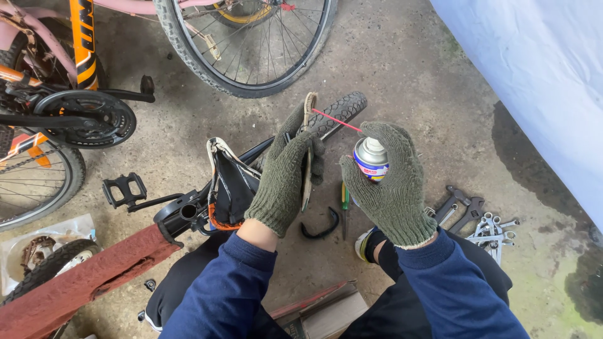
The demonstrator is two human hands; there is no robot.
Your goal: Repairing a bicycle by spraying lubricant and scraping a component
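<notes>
A person's right hand [392, 185] in a green knit glove grips a small silver aerosol spray can [370, 158] with a thin red straw, above the concrete floor [414, 75]. The left hand [286, 172] clasps a worn brush-like part [307, 150]. The can, with its blue-and-yellow label band, looks light, rigid and slippery, best held around its body. Steel wrenches [477, 220] lie near the floor's right edge.

Wrenches [483, 223] lie on the concrete floor [414, 69] near a screwdriver [344, 207].
</notes>
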